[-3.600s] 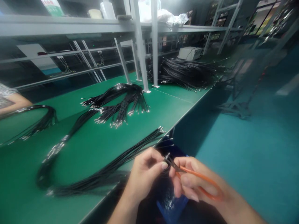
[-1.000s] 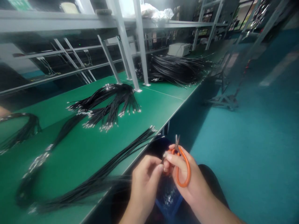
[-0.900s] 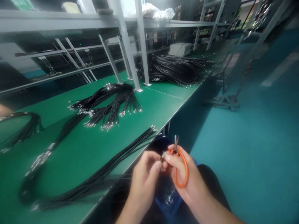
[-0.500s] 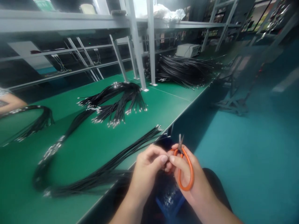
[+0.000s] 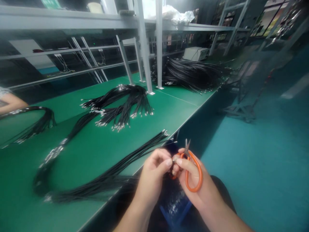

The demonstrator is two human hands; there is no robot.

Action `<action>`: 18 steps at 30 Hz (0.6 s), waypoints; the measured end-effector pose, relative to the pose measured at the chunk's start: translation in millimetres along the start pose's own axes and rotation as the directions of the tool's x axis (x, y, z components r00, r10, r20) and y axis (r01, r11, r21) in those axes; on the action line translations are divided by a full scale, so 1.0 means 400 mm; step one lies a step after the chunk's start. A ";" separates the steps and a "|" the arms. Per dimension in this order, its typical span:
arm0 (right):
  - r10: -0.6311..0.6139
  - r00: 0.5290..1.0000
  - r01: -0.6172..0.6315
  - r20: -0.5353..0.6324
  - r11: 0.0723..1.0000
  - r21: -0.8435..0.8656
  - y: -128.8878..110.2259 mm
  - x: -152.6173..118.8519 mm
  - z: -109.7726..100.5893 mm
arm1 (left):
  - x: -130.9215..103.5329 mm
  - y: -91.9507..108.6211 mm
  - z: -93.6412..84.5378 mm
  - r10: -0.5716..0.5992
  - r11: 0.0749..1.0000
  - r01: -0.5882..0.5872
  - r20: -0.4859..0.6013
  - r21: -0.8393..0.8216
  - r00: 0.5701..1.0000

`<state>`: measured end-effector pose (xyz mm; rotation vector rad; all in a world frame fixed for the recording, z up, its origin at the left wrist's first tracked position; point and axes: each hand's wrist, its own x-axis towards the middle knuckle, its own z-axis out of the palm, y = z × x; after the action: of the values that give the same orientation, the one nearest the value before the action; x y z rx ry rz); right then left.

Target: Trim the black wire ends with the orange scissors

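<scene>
Orange-handled scissors [image 5: 196,175] hang in my right hand [image 5: 193,167], blades pointing up and slightly apart. The thumb and fingertips of that hand also pinch toward a tiny silvery piece [image 5: 174,160]. My left hand [image 5: 154,167] is closed in a pinch at the same small piece, its fingertips meeting those of the right hand. Fingers hide most of the piece, so its kind cannot be made out. Just left of my hands, a bundle of thin black cables [image 5: 125,161] with silvery ends lies on the green table [image 5: 79,164] and reaches its edge.
More black cable bundles [image 5: 130,100] lie farther back, with a large pile [image 5: 190,72] near a white box-shaped device [image 5: 196,53]. Metal shelf posts [image 5: 159,48] stand on the table. Another person's arm [image 5: 14,102] rests at the far left. Below my hands is something blue [image 5: 173,209].
My right hand and the scissors have turned slightly, the handle loop shifting right and up. The silvery piece between my fingertips shows more clearly. The view has shifted a little.
</scene>
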<state>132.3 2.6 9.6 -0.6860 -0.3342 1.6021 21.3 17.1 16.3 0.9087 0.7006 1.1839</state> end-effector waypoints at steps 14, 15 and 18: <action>0.042 0.999 -0.040 -0.027 0.997 0.062 -0.006 0.001 0.017 | -0.011 0.041 -0.026 0.328 0.636 -0.197 -0.031 0.746 0.944; 0.040 0.999 -0.038 -0.025 0.997 0.065 -0.007 0.001 0.019 | -0.017 0.047 -0.028 0.327 0.597 -0.185 -0.026 0.781 0.945; 0.025 1.000 -0.024 -0.011 0.997 0.067 -0.006 0.002 0.025 | -0.031 0.057 -0.026 0.144 0.619 -0.111 0.026 0.777 0.989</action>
<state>128.3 5.7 18.7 -0.6501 -0.2638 1.6245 -1.2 10.0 31.3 1.6956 1.2491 1.0045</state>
